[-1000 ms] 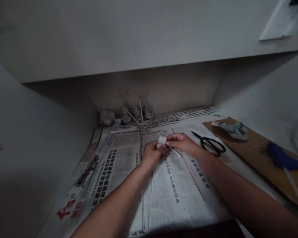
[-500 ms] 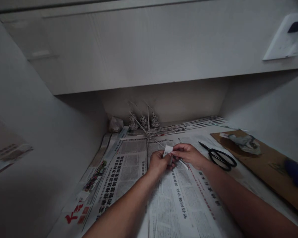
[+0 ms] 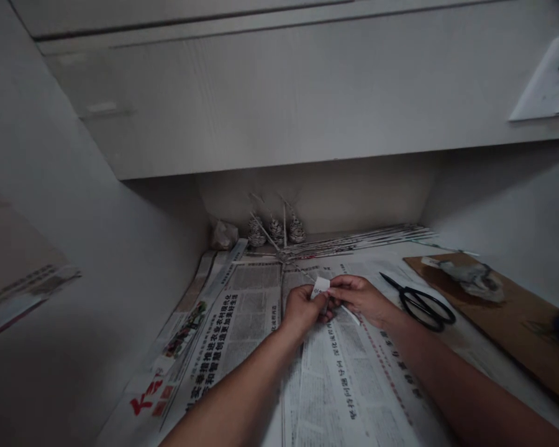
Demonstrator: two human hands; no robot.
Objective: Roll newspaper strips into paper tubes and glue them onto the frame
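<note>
My left hand [image 3: 305, 307] is closed on a small white strip of printed paper [image 3: 321, 286], pinched between thumb and fingers. My right hand [image 3: 359, 299] is closed too, its fingertips pressed on the same paper strip beside the left thumb. A thin rolled paper stick [image 3: 351, 315] runs out below the right fingers, and a thin stick leads from the hands back to the joined centre [image 3: 283, 255] of several crossed paper sticks. How the strip sits around the stick is hidden by my fingers.
Newspaper sheets [image 3: 242, 329] cover the table. Black scissors [image 3: 423, 304] lie to the right, near a brown board [image 3: 526, 329] with a crumpled bag [image 3: 475, 279] on it. Three small woven paper pieces [image 3: 276, 231] stand at the back, beside long paper sticks [image 3: 368, 237].
The view has shifted slightly, so everything sits a little further right and lower. Both hands keep hold of the paper strip, with little visible change in grip.
</note>
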